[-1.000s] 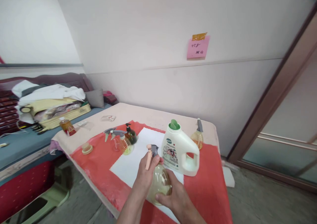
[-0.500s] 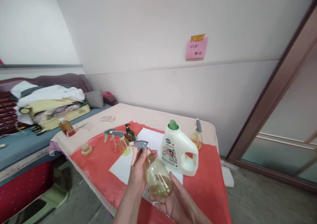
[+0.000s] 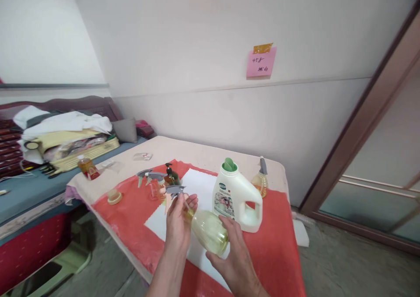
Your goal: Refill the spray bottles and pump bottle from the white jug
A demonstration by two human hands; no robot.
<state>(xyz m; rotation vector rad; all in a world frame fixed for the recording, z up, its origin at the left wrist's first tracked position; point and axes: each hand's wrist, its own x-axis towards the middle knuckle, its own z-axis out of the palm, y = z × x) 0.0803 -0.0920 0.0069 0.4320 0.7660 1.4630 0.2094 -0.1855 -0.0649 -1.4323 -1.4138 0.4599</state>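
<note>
Evidently both clamped on one spray bottle [image 3: 210, 232]: left hand [image 3: 179, 222] upraised at the neck, right hand [image 3: 236, 255] spanning the base. Long axis slanting, sprayer [image 3: 175, 190] far left, base near right.

From my remote seat I count one jug [image 3: 226, 198], one sprayer [image 3: 210, 231] in front of it, another sprayer [image 3: 260, 183] to its right and, to its left, two more sprayers [image 3: 161, 190], one pump bottle [image 3: 172, 176], one cap [image 3: 114, 196], one red-labelled bottle [image 3: 88, 168].
</note>
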